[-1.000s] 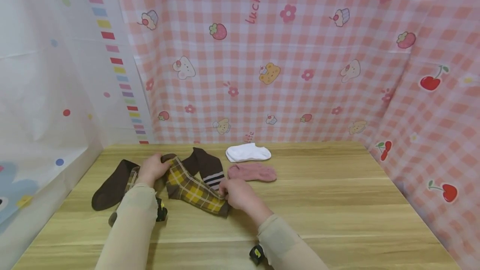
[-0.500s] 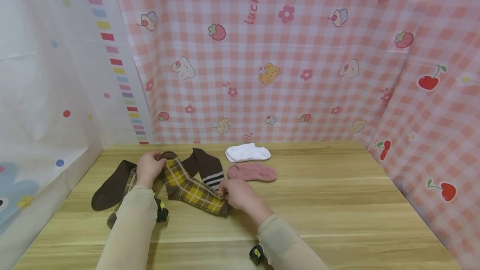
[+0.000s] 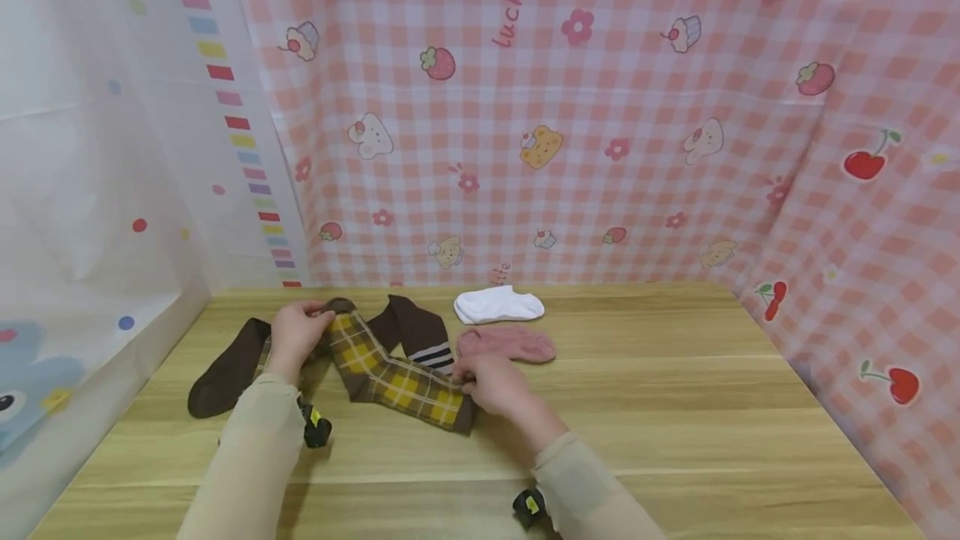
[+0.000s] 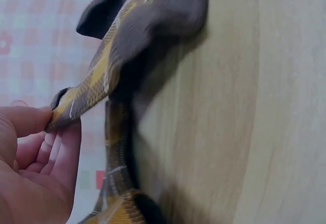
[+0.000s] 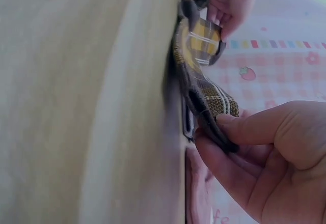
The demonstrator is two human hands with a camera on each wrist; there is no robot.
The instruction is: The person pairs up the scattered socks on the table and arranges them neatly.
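Note:
A yellow-and-brown plaid sock (image 3: pixel 405 386) stretches between both hands, slanting down to the right. My left hand (image 3: pixel 294 338) pinches its far-left end, which has a dark brown edge, between thumb and fingers. At the sock's near-right end, my right hand (image 3: pixel 498 390) pinches the dark-edged fabric; in the right wrist view the thumb (image 5: pixel 244 130) lies on top. Beneath and behind it lies a dark brown sock with pale stripes (image 3: pixel 427 332). Another plaid sock (image 4: pixel 114 183) shows below the held one in the left wrist view, mostly hidden by the left arm in the head view.
A plain dark brown sock part (image 3: pixel 228 369) lies left of the left hand. White socks (image 3: pixel 498 307) and pink socks (image 3: pixel 517 342) lie flat at the back, behind the right hand. A checked pink cloth (image 3: pixel 630 190) hangs along the rear edge of the wooden table (image 3: pixel 675 440).
My right hand has shifted slightly right with its end of the plaid sock, so the sock looks straighter. The left hand keeps its pinch and has moved slightly left.

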